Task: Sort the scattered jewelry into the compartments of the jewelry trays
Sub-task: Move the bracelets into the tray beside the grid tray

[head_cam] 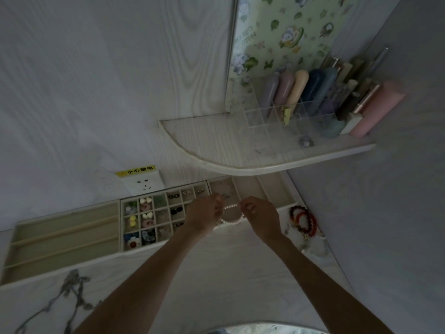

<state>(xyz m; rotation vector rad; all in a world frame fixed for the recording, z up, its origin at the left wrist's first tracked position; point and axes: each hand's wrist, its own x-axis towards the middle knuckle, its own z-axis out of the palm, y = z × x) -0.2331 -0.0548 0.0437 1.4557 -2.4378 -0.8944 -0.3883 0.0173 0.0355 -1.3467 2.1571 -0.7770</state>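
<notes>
Jewelry trays (pixel 115 242) run in a row across the middle of the frame, against the wall. Largest, at lower left, is a tray of long channels (pixel 60 237); nothing shows in it. Next, at centre, a grid tray (pixel 154 218) of small square compartments is largely filled: hearts, round studs, dark earring pairs, a daisy-shaped piece and other small items, one sort per cell as far as the dim light allows. At right of centre, a third tray (pixel 262 191) of wider sections sits partly under the curved shelf (pixel 240 162); small studs show in its left section, and its right sections look bare.

Both hands are raised over that third tray, holding a pearl bracelet (pixel 232 214) between them: the left hand (pixel 204 213) pinches one side, the right hand (pixel 258 213) pinches the other, and the loop hangs between.

By my reading, the small pieces are sorted and the bracelets are what remains. Red bead bracelets (pixel 304 221) lie on the table at right of the trays, with a few pale pieces just below them that are too blurred to name. A dark chain (pixel 72 292) lies on the table at lower left, also unsorted.

On the shelf, upper right, a clear organiser (pixel 289 116) holds pastel tubes.
</notes>
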